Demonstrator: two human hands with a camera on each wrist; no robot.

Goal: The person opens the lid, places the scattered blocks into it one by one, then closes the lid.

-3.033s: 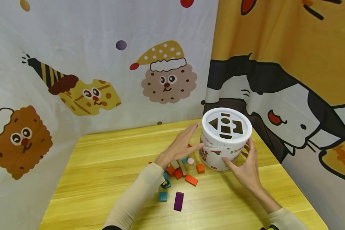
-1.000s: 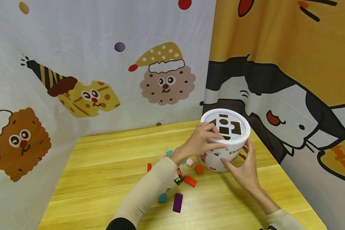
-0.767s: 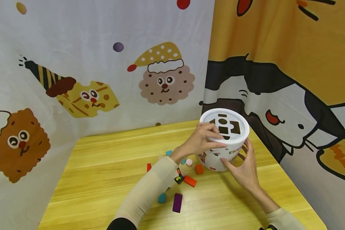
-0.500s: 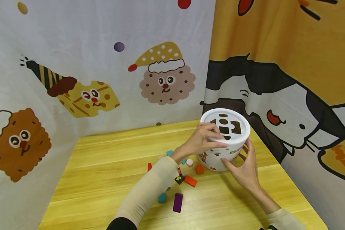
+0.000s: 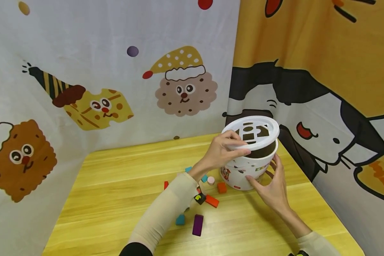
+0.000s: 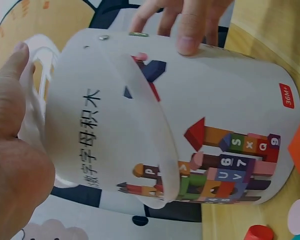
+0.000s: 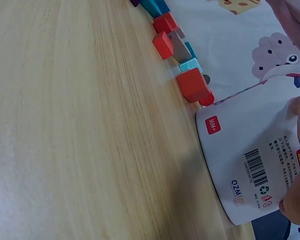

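A white round bucket (image 5: 243,170) with printed block pictures stands on the table at its back right. Its white lid (image 5: 273,129), cut with shaped slots, is tilted, the near edge raised above the rim and a dark gap showing beneath. My left hand (image 5: 223,151) pinches the lid's near left edge between thumb and fingers. Low on the bucket's right side, my right hand (image 5: 272,185) grips the wall, thumb in front and fingers partly hidden behind. In the left wrist view, a white strap handle (image 6: 157,120) hangs across the bucket.
Loose toy blocks lie left of the bucket, some hidden under my left forearm. Among them are an orange cube (image 5: 222,187), a red-orange block (image 5: 212,201), a purple block (image 5: 197,225) and a pink cylinder (image 5: 211,180). Printed curtains (image 5: 92,42) border the table's back and right.
My left hand has moved from the bucket's left side onto the lid, then risen slightly, lifting the lid's near edge from its seated position. My right hand keeps its grip on the bucket.
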